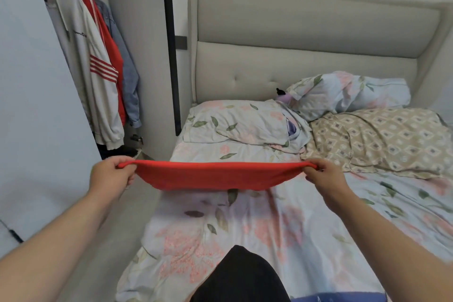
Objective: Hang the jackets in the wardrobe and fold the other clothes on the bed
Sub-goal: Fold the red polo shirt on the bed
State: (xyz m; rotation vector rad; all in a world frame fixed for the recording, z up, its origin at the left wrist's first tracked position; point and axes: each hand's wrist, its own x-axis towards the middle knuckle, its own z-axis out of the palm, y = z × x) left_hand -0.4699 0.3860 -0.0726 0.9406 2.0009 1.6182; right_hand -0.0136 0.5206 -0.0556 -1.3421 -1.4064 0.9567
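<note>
A red garment is stretched flat between both hands, above the floral bedsheet. My left hand pinches its left end and my right hand pinches its right end. In the open wardrobe at the left hang a white jacket with red stripes, a red jacket behind it and a blue denim jacket. A black garment lies at the near edge of the bed, with a bit of blue cloth beside it.
Two floral pillows and a beige patterned pillow lie against the padded headboard. The white wardrobe door stands open at the left. A narrow strip of floor runs between wardrobe and bed.
</note>
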